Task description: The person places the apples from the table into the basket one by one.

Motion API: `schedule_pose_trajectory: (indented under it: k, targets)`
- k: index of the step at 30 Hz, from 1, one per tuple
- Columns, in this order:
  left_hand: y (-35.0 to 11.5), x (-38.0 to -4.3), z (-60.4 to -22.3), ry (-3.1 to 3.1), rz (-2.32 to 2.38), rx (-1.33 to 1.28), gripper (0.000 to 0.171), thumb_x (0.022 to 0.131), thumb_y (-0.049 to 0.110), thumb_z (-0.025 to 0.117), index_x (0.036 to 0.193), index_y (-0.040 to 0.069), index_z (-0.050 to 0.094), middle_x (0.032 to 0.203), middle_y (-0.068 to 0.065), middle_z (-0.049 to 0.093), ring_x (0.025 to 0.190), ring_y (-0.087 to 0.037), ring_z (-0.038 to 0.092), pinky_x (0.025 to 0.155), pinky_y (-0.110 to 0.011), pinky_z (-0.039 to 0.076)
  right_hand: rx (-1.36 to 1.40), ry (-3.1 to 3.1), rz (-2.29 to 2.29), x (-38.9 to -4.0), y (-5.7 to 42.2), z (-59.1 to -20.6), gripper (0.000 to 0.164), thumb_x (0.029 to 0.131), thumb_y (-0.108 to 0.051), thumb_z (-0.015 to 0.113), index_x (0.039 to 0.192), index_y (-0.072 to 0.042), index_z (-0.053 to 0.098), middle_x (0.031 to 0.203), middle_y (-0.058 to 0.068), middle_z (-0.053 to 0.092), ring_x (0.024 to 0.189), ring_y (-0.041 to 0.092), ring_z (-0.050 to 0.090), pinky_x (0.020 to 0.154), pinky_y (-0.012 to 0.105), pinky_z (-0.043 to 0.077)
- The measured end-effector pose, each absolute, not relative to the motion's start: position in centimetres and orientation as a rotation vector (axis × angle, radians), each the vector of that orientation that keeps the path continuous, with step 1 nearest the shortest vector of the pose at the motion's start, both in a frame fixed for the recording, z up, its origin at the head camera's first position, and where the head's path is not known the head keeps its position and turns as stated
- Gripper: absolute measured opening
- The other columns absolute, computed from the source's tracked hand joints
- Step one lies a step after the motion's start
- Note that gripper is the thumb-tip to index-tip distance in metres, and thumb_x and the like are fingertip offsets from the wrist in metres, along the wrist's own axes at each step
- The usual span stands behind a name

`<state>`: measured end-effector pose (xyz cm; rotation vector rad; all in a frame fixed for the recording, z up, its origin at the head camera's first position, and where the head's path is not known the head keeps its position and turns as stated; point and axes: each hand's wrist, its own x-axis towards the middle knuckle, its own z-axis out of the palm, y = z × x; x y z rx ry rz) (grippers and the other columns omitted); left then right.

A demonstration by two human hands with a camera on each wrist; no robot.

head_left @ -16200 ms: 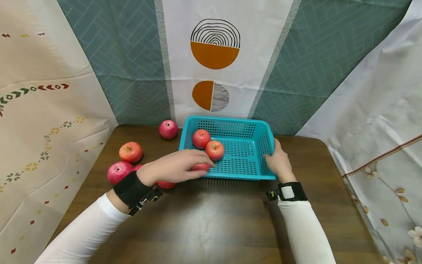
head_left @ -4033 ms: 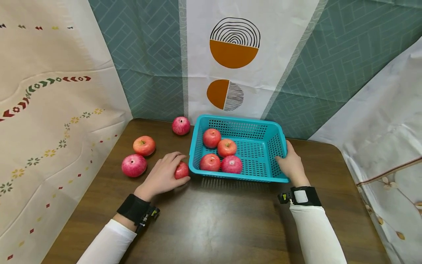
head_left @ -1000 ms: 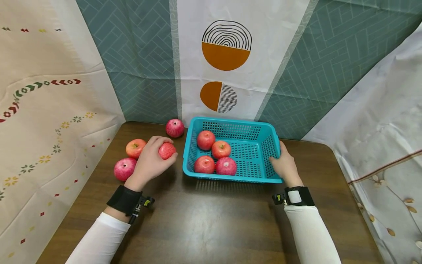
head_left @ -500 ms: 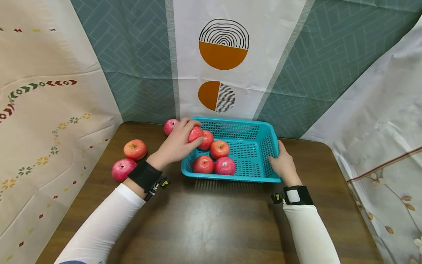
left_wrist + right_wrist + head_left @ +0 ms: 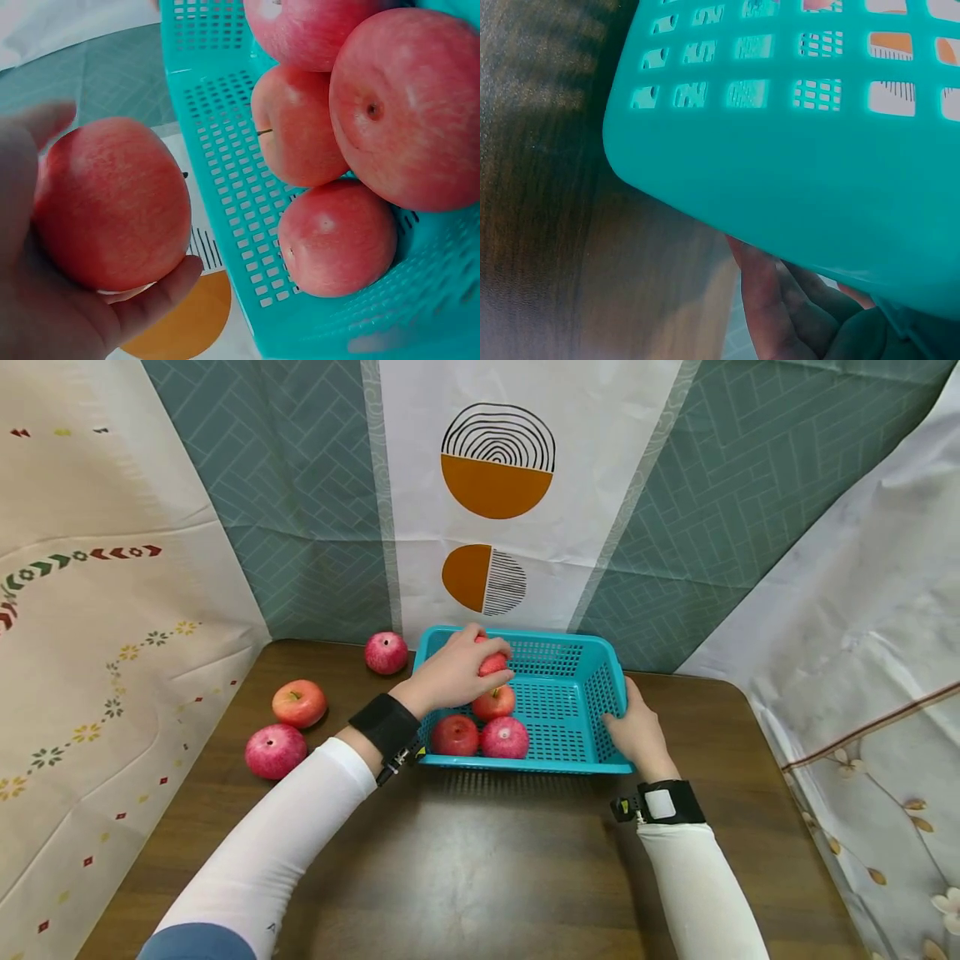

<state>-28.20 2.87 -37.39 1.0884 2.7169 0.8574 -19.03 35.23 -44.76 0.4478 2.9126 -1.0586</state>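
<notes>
My left hand (image 5: 457, 670) holds a red apple (image 5: 116, 202) in curled fingers, over the left back part of the turquoise basket (image 5: 558, 767). In the left wrist view, thumb and fingers wrap around the apple's sides, and it is raised away from the fruit below. Several apples sit in the basket's left half: a yellowish-red one (image 5: 493, 702), a red one (image 5: 454, 735) and a pinker one (image 5: 505, 737) show in the head view. Another red apple (image 5: 337, 238) is hidden there by my left hand. My right hand (image 5: 637, 731) grips the basket's right end, thumb inside the rim.
On the brown wooden table (image 5: 465, 868), left of the basket, lie a pink-red apple (image 5: 386, 652) near the back, an orange-red apple (image 5: 299, 703) and a pink apple (image 5: 276, 751). A patterned cloth (image 5: 315, 510) hangs right behind the basket; more cloths line both sides.
My left hand has carried its apple rightward from over the table into place over the basket. Compared with 16 seconds ago, more apples lie in the basket. My right hand has stayed at its end.
</notes>
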Motion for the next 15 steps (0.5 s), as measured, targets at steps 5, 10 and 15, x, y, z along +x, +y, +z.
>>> schedule_pose_trajectory:
  k: [5, 10, 15]
  targets:
    - [4.4, -29.1, -37.6, 2.693, 0.761, 1.074, 0.043, 0.097, 0.031, 0.073, 0.139, 0.026, 0.065, 0.132, -0.010, 0.047, 0.122, -0.028, 0.044, 0.079, -0.040, 0.056, 0.456, 2.912, -1.056, -19.1, 35.3, -44.7, 0.077, 0.108, -0.015, 0.054, 0.172, -0.012, 0.012, 0.150, 0.036, 0.051, 0.124, 0.058, 0.062, 0.091, 0.070, 0.055]
    - [5.9, -29.9, -37.9, 2.684, 0.595, 1.059, 0.058, 0.101, 0.027, 0.070, 0.153, 0.015, 0.047, 0.145, -0.014, 0.042, 0.130, -0.032, 0.041, 0.095, -0.044, 0.054, 0.450, 2.914, -1.050, -19.2, 35.5, -44.9, 0.077, 0.108, -0.016, 0.054, 0.172, -0.012, 0.012, 0.150, 0.036, 0.051, 0.122, 0.057, 0.063, 0.089, 0.070, 0.056]
    - [7.6, -30.4, -38.3, 2.718, 0.423, 1.072, 0.065, 0.105, 0.033, 0.068, 0.158, 0.010, 0.038, 0.155, -0.015, 0.038, 0.140, -0.035, 0.038, 0.113, -0.049, 0.040, 0.452, 2.911, -1.052, -19.3, 35.5, -45.2, 0.077, 0.108, -0.016, 0.054, 0.172, -0.012, 0.011, 0.151, 0.036, 0.050, 0.124, 0.058, 0.062, 0.091, 0.070, 0.056]
